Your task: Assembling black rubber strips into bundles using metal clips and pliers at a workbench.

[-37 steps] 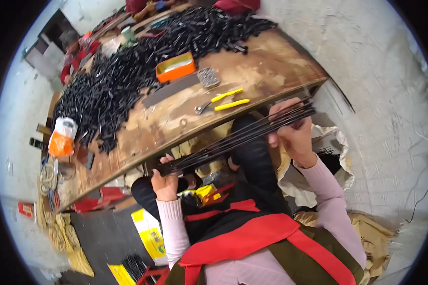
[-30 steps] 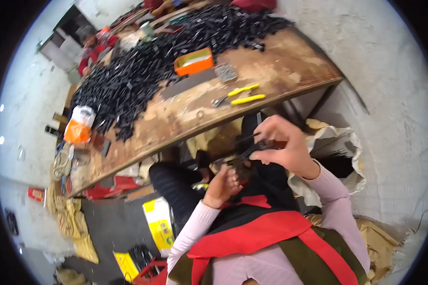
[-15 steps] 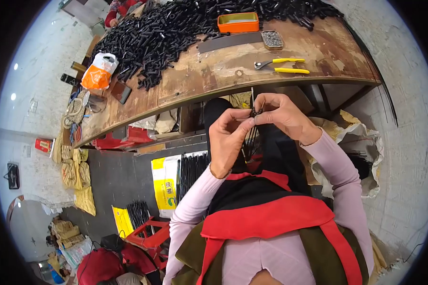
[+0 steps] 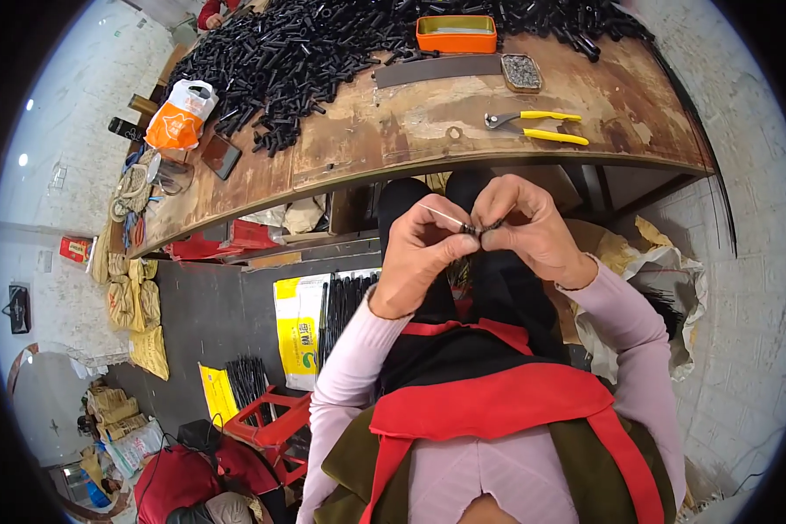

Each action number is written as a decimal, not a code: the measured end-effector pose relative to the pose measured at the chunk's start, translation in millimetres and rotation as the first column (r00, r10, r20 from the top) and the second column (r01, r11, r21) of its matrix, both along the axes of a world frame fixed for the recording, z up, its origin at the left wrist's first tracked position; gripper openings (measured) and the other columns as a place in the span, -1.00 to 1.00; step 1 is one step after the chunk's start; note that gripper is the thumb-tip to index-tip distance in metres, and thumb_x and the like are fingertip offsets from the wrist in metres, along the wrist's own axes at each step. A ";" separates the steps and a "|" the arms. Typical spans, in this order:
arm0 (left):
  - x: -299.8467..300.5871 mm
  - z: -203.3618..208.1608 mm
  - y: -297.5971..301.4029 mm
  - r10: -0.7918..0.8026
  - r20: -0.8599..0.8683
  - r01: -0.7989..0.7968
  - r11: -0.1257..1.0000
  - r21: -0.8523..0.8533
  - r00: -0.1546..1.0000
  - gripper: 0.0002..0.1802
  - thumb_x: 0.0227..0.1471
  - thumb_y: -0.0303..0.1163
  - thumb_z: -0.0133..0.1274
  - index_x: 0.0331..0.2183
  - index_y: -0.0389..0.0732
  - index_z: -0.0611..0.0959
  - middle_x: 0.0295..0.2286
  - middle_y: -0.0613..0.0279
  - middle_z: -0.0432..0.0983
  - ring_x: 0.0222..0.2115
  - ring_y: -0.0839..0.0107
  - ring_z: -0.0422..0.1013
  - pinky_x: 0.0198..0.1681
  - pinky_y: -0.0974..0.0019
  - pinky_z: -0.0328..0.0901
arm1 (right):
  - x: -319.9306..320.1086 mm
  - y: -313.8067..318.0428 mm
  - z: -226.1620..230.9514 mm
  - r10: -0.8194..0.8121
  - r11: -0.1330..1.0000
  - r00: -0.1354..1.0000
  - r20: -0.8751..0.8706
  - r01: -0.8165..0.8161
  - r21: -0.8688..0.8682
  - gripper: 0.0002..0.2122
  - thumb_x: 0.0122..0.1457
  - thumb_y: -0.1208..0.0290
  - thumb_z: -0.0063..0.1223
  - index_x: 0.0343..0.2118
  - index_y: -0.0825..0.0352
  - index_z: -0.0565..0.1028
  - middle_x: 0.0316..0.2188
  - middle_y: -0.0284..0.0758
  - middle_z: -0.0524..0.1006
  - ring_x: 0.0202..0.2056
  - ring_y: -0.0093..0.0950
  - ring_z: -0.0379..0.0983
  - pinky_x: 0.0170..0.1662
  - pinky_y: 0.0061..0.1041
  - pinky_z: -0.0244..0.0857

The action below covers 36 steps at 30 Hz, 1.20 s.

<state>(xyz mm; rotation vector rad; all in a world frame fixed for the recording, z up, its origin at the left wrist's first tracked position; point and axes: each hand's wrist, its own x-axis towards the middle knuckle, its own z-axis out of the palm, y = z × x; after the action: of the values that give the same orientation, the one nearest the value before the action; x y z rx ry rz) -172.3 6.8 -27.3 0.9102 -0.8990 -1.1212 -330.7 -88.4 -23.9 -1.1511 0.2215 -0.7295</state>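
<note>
Plastic bag [image 4: 181, 118]: sits at ten o'clock on the table [image 4: 358, 144], bears a pale emblem and small lettering on orange.
Yellow-and-white sack [image 4: 301, 327]: lies near eight o'clock on the floor [image 4: 205, 310], shows large dark characters and a green emblem.
Red box [image 4: 77, 250]: hangs at nine o'clock by the wall [image 4: 26, 205], carries pale print, too small to read.
Whitish sack [image 4: 138, 449]: rests farther out at eight o'clock, shows blurred coloured print.
</note>
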 end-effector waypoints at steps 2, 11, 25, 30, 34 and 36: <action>9.8 -0.9 -2.6 -0.242 -0.169 0.236 0.970 -0.055 0.956 -0.76 -0.03 -0.54 0.25 -0.43 -0.21 0.46 -0.42 0.31 0.39 -0.37 0.52 0.39 -0.27 0.44 0.31 | -0.7 -5.0 2.3 0.096 0.993 0.995 0.008 -0.095 -0.065 -0.75 -0.03 0.69 0.25 -0.44 0.28 0.36 -0.42 -0.38 0.39 -0.31 -0.53 0.38 -0.22 -0.55 0.29; 4.1 1.3 -0.2 -0.060 -0.026 0.061 0.998 0.011 0.998 -0.69 -0.08 -0.65 0.27 -0.38 -0.22 0.44 -0.29 0.17 0.52 -0.27 0.49 0.46 -0.21 0.43 0.38 | 1.1 -7.4 10.4 0.051 0.999 0.997 0.063 -0.049 -0.024 -0.77 -0.04 0.72 0.28 -0.43 0.33 0.42 -0.37 -0.36 0.45 -0.30 -0.56 0.42 -0.21 -0.59 0.32; 13.6 2.9 -18.5 -0.252 0.074 0.249 0.967 0.053 0.965 -0.88 0.02 -0.65 0.15 -0.33 -0.44 0.57 -0.18 0.00 0.44 -0.21 0.26 0.49 -0.09 0.19 0.46 | -14.0 -25.5 22.0 0.014 0.985 1.000 -0.027 -0.019 -0.171 -0.79 -0.08 0.73 0.30 -0.46 0.33 0.48 -0.39 -0.37 0.46 -0.30 -0.59 0.41 -0.19 -0.63 0.26; 18.3 4.9 -38.0 -0.252 0.077 0.238 0.958 0.157 0.965 -0.84 0.12 -0.59 0.08 -0.21 -0.37 0.58 -0.28 0.16 0.58 -0.24 0.45 0.49 -0.15 0.31 0.44 | -16.9 -56.3 27.3 -0.043 0.976 0.977 -0.207 -0.004 -0.218 -0.84 -0.01 0.68 0.26 -0.42 0.35 0.49 -0.36 -0.40 0.48 -0.25 -0.62 0.41 -0.15 -0.61 0.28; 30.0 3.8 -53.3 -0.207 0.007 0.204 0.968 0.145 0.978 -0.87 0.12 -0.58 0.08 -0.24 -0.37 0.58 -0.25 0.13 0.58 -0.23 0.46 0.49 -0.13 0.31 0.45 | -24.7 -164.1 22.3 -0.292 0.690 0.876 -0.383 -0.084 -0.719 -0.77 0.25 0.30 0.04 -0.25 0.39 0.56 -0.33 -0.26 0.58 -0.26 -0.49 0.49 -0.12 -0.48 0.33; 29.5 0.7 -59.2 -0.255 0.010 0.251 0.955 0.158 0.967 -0.87 0.12 -0.59 0.09 -0.24 -0.37 0.58 -0.25 0.13 0.58 -0.23 0.45 0.49 -0.13 0.31 0.45 | -17.6 -242.7 10.7 -0.710 0.378 0.646 -0.279 0.015 -0.926 -0.80 0.21 0.33 0.04 -0.30 0.38 0.58 -0.39 -0.21 0.57 -0.30 -0.34 0.48 -0.16 -0.42 0.33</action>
<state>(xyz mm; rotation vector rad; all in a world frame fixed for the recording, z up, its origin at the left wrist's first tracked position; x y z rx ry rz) -142.8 -52.4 -26.6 0.9600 -0.9828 -1.4176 -348.3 -331.1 -13.2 -2.4631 0.8435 -0.8602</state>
